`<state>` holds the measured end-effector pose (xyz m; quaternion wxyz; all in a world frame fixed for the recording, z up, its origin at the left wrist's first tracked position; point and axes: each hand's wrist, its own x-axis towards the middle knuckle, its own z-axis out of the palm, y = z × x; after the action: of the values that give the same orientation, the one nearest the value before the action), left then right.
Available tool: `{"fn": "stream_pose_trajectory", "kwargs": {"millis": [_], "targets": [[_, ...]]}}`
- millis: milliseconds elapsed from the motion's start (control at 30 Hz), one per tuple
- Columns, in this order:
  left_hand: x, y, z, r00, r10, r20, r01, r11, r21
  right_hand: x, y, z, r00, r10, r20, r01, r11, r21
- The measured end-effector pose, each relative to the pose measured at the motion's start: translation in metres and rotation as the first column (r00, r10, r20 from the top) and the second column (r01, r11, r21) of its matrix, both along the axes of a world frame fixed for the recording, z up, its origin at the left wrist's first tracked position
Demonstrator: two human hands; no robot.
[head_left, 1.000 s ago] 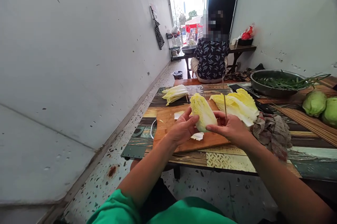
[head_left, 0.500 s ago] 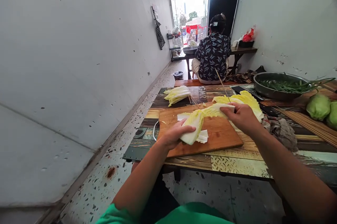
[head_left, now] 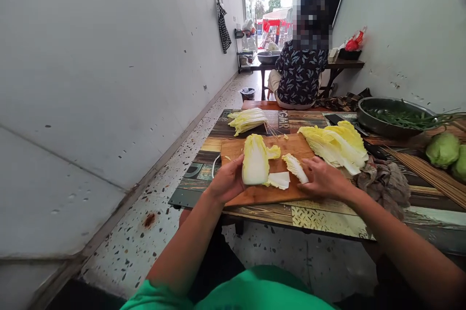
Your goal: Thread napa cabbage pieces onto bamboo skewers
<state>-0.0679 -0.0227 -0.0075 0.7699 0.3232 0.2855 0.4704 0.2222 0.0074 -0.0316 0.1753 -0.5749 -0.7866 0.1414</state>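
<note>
My left hand (head_left: 227,179) is closed on a broad napa cabbage leaf piece (head_left: 255,164), its white stem end toward me, over the wooden cutting board (head_left: 251,197). My right hand (head_left: 322,178) is at the board's right side, thumb and fingers apart. A narrow strip of cabbage leaf (head_left: 295,168) lies at its fingertips; whether they touch it I cannot tell. Between the hands, a white stem piece (head_left: 279,180) rests on the board. Large loose cabbage leaves (head_left: 337,145) lie just beyond my right hand. A stack of cut cabbage (head_left: 248,121) with thin sticks sits behind the board.
A grey cloth (head_left: 386,186) lies right of the board, near a bundle of wooden skewers (head_left: 425,169). Farther right are a metal basin of greens (head_left: 396,118) and round green vegetables (head_left: 442,148). A person (head_left: 302,72) sits ahead, back turned. A wall (head_left: 109,82) runs along the left.
My hands have moved apart and the left now holds the leaf upright. The right has lowered and opened beside the strip. The thin stick it held no longer shows.
</note>
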Motion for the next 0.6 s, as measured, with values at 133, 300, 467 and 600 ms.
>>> {"fn": "stream_pose_trajectory", "kwargs": {"millis": [133,300,467,600], "targets": [[0.009,0.001,-0.005,0.993,0.114,0.031,-0.115,0.993,0.037,0.017,0.003,0.027,0.997,0.057,-0.048,-0.06,0.996,-0.071],[0.03,0.008,-0.005,0.987,0.139,0.08,-0.137,0.99,-0.033,0.008,0.009,0.028,0.982,0.13,-0.138,-0.153,0.972,-0.178],[0.04,0.008,-0.002,0.983,0.119,0.141,-0.107,0.99,-0.09,-0.008,-0.004,0.033,0.952,0.082,-0.295,-0.1,0.994,-0.047],[0.05,0.005,-0.003,0.987,0.121,0.103,-0.118,0.992,-0.033,-0.033,-0.023,0.049,0.921,0.149,-0.359,-0.126,0.988,0.087]]}}
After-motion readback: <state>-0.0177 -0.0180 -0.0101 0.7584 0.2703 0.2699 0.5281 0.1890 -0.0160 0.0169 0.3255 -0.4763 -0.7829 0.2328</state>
